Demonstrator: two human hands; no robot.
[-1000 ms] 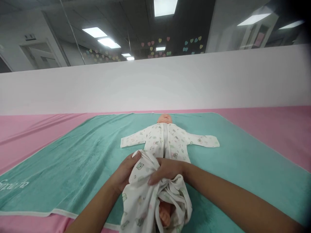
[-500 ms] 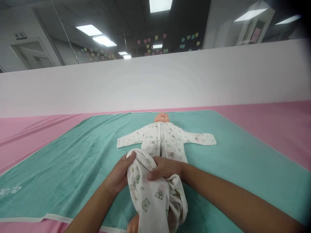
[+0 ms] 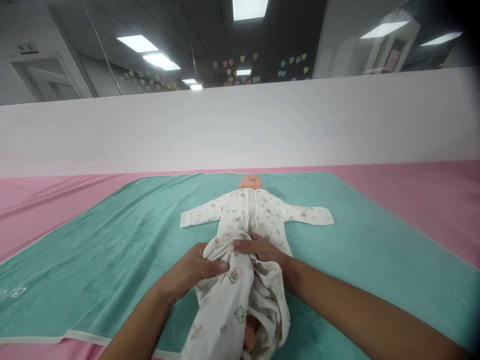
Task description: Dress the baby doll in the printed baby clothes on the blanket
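Note:
A baby doll (image 3: 250, 181) lies on its back on a teal towel (image 3: 112, 250), head away from me, in a white printed top (image 3: 258, 212) with both sleeves spread out. White printed baby trousers (image 3: 234, 305) are bunched over the doll's legs; a bare foot (image 3: 249, 332) shows inside them. My left hand (image 3: 191, 272) grips the waistband on the left side. My right hand (image 3: 258, 250) grips it on the right, at the doll's waist. Both hands are closed on the cloth.
The towel lies on a pink sheet (image 3: 431, 190). A white panel (image 3: 240, 130) runs along the far side, with a dim room and ceiling lights behind it.
Both hands have slid the trousers' waistband up from the doll's thighs to its waist, over the hem of the top. The cloth lies flatter now.

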